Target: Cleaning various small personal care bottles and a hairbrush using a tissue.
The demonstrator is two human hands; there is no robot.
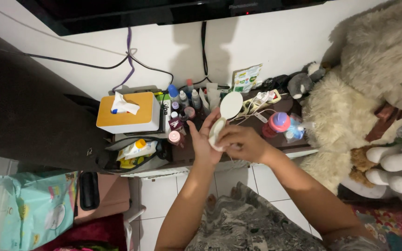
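Both my hands meet over a low dark shelf. My left hand (202, 142) cradles the lower half of a white oval compact case (229, 108) whose lid stands open and tilted up to the right. My right hand (242, 143) closes over the case's base from the right, fingers curled on it. The inside of the base is hidden by my fingers.
A white tissue box with a wooden top (127, 114) stands left of my hands, with several small bottles (182, 100) behind. An open pouch (136, 155) holds tubes. A pink-capped bottle (278, 124) and large plush toys (350, 116) crowd the right. Cables hang down the wall.
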